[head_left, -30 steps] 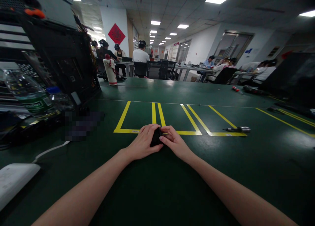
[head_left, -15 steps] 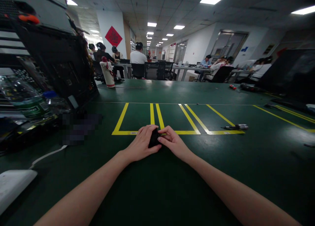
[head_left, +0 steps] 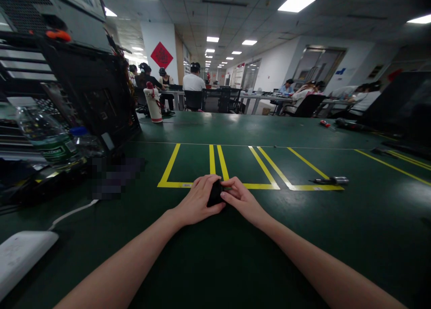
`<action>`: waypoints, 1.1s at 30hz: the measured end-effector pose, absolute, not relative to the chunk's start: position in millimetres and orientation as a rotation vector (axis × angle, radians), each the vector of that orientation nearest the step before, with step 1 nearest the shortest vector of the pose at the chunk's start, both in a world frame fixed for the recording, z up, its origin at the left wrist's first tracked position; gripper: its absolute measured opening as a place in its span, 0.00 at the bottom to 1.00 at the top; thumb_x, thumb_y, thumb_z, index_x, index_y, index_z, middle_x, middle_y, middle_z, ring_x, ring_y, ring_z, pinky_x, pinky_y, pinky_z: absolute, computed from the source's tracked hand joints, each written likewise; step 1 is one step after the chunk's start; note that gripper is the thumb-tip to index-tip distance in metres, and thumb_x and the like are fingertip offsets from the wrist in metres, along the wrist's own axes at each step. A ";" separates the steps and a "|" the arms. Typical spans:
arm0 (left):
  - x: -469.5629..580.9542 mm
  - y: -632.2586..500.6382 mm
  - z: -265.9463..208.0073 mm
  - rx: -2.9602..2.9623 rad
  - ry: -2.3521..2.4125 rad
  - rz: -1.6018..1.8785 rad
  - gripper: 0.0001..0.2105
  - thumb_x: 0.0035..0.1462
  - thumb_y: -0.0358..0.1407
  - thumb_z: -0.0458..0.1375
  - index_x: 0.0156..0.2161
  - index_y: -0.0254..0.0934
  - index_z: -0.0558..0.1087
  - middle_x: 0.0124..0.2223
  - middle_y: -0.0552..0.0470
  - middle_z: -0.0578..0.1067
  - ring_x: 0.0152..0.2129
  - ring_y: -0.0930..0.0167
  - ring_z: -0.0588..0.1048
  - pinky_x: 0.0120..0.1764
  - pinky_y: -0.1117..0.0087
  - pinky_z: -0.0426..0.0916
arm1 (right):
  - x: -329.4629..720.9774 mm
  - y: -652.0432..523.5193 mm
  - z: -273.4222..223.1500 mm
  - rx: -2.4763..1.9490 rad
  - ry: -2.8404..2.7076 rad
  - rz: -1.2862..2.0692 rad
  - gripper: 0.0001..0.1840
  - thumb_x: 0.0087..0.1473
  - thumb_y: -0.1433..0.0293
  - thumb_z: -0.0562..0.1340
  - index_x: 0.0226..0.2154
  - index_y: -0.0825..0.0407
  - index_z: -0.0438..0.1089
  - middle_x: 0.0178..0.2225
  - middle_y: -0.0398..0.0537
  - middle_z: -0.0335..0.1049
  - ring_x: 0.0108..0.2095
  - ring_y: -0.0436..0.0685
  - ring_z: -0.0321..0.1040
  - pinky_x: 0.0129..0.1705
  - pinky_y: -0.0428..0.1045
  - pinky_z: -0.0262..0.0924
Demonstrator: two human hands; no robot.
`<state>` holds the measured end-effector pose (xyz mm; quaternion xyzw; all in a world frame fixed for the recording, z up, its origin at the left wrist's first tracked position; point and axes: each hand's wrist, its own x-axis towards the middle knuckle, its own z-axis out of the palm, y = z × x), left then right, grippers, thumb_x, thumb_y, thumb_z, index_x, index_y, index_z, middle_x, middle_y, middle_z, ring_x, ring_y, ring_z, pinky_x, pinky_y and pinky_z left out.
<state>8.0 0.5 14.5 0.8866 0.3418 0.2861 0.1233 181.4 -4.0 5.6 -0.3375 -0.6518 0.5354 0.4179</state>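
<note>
Both hands meet over a small black object near the middle of the green table, just in front of the yellow tape. Its kind I cannot make out, as fingers cover much of it. My left hand wraps round its left side, thumb along the near edge. On the right side, my right hand is closed in a pinch against the object. A thin greenish sliver shows between its fingers, too small to name. A screwdriver-like tool with a metal handle lies on the tape to the right.
Yellow tape outlines mark the table. At left stand an open black computer case, a water bottle and a white power strip. A white cylinder stands farther back. People sit at desks beyond.
The whole view has shifted slightly, so everything sits a little lower and farther right. Both hands keep their hold on the black object; a greenish sliver now shows by the right fingers.
</note>
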 end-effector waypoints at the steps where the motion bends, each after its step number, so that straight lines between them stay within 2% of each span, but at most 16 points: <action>1: 8.0 0.9 14.1 2.587 0.997 0.831 0.26 0.50 0.37 0.55 0.53 0.38 0.50 0.51 0.46 0.60 0.50 0.65 0.58 0.53 0.58 0.51 | 181.1 -3.3 4.7 -0.853 -1.626 1.331 0.09 0.49 0.69 0.57 0.37 0.48 0.59 0.39 0.43 0.61 0.42 0.52 0.63 0.45 0.51 0.60; 4: 8.1 2.2 12.6 2.593 1.005 0.834 0.27 0.50 0.37 0.56 0.53 0.37 0.50 0.51 0.46 0.60 0.50 0.65 0.58 0.53 0.59 0.51 | 180.8 -1.4 3.3 -0.868 -1.614 1.315 0.10 0.49 0.69 0.57 0.37 0.48 0.59 0.39 0.43 0.61 0.42 0.52 0.63 0.45 0.51 0.59; 9: 8.4 2.1 12.2 2.587 1.004 0.847 0.27 0.49 0.37 0.56 0.52 0.38 0.50 0.50 0.46 0.60 0.49 0.65 0.59 0.53 0.59 0.51 | 181.6 -0.9 6.6 -0.893 -1.624 1.341 0.16 0.49 0.70 0.57 0.42 0.48 0.58 0.44 0.46 0.59 0.45 0.53 0.60 0.50 0.53 0.55; 13: 8.1 0.7 14.7 2.583 1.002 0.843 0.27 0.50 0.37 0.55 0.52 0.39 0.50 0.50 0.46 0.60 0.49 0.64 0.59 0.53 0.58 0.51 | 182.4 -1.3 8.2 -0.849 -1.636 1.397 0.14 0.48 0.71 0.58 0.41 0.49 0.59 0.42 0.45 0.60 0.44 0.53 0.62 0.50 0.53 0.55; 20: 8.1 1.4 13.1 2.585 1.007 0.837 0.26 0.50 0.37 0.55 0.52 0.38 0.51 0.50 0.45 0.60 0.49 0.65 0.60 0.53 0.58 0.52 | 181.4 -2.9 6.0 -0.842 -1.612 1.371 0.10 0.48 0.70 0.58 0.36 0.48 0.59 0.38 0.43 0.62 0.40 0.51 0.64 0.42 0.50 0.60; 24: 8.3 2.2 11.6 2.584 1.011 0.852 0.26 0.49 0.38 0.56 0.52 0.38 0.51 0.50 0.46 0.61 0.48 0.64 0.60 0.52 0.58 0.52 | 181.3 -0.9 4.9 -0.854 -1.602 1.355 0.11 0.48 0.70 0.58 0.37 0.48 0.60 0.39 0.43 0.61 0.42 0.52 0.63 0.45 0.51 0.59; 29: 8.2 1.3 13.1 2.583 1.009 0.848 0.26 0.49 0.37 0.56 0.52 0.38 0.51 0.50 0.46 0.61 0.48 0.65 0.60 0.53 0.59 0.52 | 182.2 0.6 5.0 -0.854 -1.619 1.365 0.16 0.48 0.70 0.58 0.42 0.48 0.59 0.43 0.46 0.60 0.45 0.52 0.61 0.50 0.53 0.55; 33: 8.5 1.4 12.3 2.587 1.014 0.865 0.26 0.50 0.37 0.55 0.52 0.39 0.50 0.50 0.46 0.60 0.48 0.64 0.60 0.52 0.57 0.53 | 183.2 -0.9 5.6 -0.796 -1.608 1.421 0.14 0.47 0.71 0.59 0.39 0.49 0.59 0.41 0.44 0.61 0.43 0.52 0.62 0.48 0.52 0.57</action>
